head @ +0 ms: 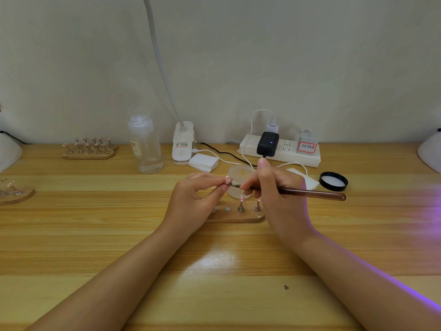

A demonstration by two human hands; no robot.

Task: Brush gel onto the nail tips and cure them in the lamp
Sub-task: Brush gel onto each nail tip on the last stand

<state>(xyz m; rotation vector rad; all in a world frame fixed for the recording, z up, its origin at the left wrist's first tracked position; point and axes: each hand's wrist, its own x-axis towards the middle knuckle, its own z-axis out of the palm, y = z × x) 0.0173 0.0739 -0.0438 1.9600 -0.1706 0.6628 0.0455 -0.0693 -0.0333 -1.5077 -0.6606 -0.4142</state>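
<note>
My left hand [193, 199] pinches a small stand with a pink nail tip [228, 180] above the table's middle. My right hand [274, 187] grips a brown brush [310, 193], and the brush's tip touches that nail tip. Just below the hands lies a wooden holder board [236, 218] with two metal stands; one stand bears a pink nail tip [241, 199]. An open clear gel jar [238, 174] stands behind the hands, partly hidden. At the right edge a white curing lamp [430, 151] casts purple light over the table.
A clear bottle [145, 144], a clip lamp base [183, 144], a stack of white pads [203, 162] and a power strip [281, 149] line the back. The black jar lid [333, 180] lies right. Two more boards of nail tips, one at the back left [89, 148] and one at the left edge [14, 192], sit on the table.
</note>
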